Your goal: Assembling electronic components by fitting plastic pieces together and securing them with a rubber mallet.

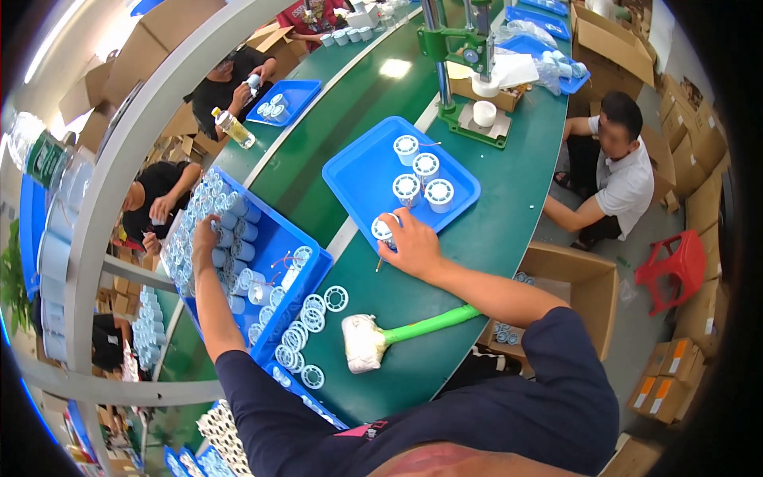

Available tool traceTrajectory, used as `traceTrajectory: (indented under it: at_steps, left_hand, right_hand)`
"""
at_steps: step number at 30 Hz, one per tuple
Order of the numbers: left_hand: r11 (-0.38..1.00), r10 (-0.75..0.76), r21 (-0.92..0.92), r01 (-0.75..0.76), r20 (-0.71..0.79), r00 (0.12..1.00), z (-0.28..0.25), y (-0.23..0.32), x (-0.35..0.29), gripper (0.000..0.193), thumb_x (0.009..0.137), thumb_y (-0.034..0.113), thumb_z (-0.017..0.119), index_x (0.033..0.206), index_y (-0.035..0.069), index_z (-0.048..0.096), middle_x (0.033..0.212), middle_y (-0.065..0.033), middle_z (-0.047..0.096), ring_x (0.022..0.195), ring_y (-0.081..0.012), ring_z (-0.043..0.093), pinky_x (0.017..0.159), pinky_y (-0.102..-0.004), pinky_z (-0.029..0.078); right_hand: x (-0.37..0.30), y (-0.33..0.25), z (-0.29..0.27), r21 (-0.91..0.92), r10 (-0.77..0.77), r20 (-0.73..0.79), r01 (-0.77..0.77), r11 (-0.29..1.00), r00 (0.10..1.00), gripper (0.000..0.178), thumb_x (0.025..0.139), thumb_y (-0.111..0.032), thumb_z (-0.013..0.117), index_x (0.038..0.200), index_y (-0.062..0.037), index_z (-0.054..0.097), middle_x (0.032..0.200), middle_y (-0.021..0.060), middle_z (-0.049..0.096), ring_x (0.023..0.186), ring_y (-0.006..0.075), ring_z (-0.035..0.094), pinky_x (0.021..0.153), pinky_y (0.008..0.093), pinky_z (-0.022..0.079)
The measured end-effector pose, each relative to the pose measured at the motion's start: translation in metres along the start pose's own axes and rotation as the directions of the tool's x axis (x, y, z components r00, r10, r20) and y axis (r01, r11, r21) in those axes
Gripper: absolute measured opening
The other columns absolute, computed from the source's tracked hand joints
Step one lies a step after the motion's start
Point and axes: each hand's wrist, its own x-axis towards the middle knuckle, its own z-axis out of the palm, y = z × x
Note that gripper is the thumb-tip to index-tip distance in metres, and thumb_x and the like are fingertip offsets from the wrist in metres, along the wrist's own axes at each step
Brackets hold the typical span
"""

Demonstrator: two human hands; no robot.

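My right hand (413, 245) is closed round a light-blue cylindrical housing (382, 230) with a white slotted top, at the near edge of a blue tray (350, 171). Several matching housings (439, 195) stand upright in that tray, some with thin wires. On the left, my left hand (205, 235) reaches into a deep blue bin (306, 280) packed with light-blue cylindrical housings (242, 248). Its fingers are pinched on one of them, mostly hidden by the hand. Loose slotted rings (313, 319) lie on the table beside the bin.
A white-headed mallet (364, 343) with a green handle lies near me. Beyond the tray stands a green hand press (481, 119) holding a white round piece. A grey metal frame (83, 199) arches at left. An open carton (576, 278) stands at right. Several people work nearby.
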Motion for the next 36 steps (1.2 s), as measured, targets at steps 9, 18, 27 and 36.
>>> traceTrajectory:
  at_steps: [9,18,27,36]
  left_hand:
    - [0.975,0.222,0.063,-0.213,-0.218,0.950,-0.083,0.047,-0.089,0.051,0.090,-0.007,0.047,0.129,0.019,0.067,0.121,-0.0222,0.065,0.111,-0.0458,0.065,0.094,-0.0507,0.053]
    - [0.942,0.254,-0.255,-0.217,0.120,0.960,-0.168,0.163,-0.328,0.047,0.081,-0.011,0.064,0.122,0.012,0.067,0.119,-0.0142,0.061,0.106,-0.0389,0.064,0.093,-0.0438,0.052]
    - [0.939,0.180,-0.337,-0.060,0.335,0.925,-0.140,0.254,-0.456,0.056,0.078,-0.010,0.063,0.128,0.015,0.063,0.121,-0.0183,0.057,0.096,-0.0391,0.068,0.083,-0.0455,0.056]
    - [0.918,0.161,-0.396,0.033,0.446,0.881,-0.126,0.273,-0.480,0.055,0.087,0.003,0.065,0.140,0.019,0.055,0.130,-0.0235,0.054,0.089,-0.0396,0.070,0.077,-0.0463,0.059]
  right_hand:
    - [0.010,0.000,0.003,-0.043,-0.035,0.022,0.036,0.998,0.999,0.048,0.083,-0.030,0.074,0.125,-0.0155,0.057,0.108,0.0120,0.056,0.087,0.0342,0.067,0.063,0.0468,0.055]
    - [0.009,0.004,0.010,-0.076,-0.018,0.061,0.023,0.997,0.998,0.049,0.087,-0.035,0.072,0.129,-0.0170,0.055,0.116,0.0116,0.058,0.096,0.0369,0.068,0.069,0.0500,0.055]
    - [0.008,0.002,0.000,-0.068,0.027,0.132,-0.018,0.998,0.991,0.049,0.089,-0.038,0.071,0.131,-0.0179,0.055,0.121,0.0129,0.059,0.101,0.0406,0.067,0.079,0.0536,0.053]
    - [0.008,-0.002,0.000,-0.063,0.047,0.144,-0.038,0.997,0.988,0.049,0.089,-0.036,0.071,0.131,-0.0172,0.055,0.121,0.0139,0.058,0.102,0.0411,0.066,0.081,0.0529,0.053]
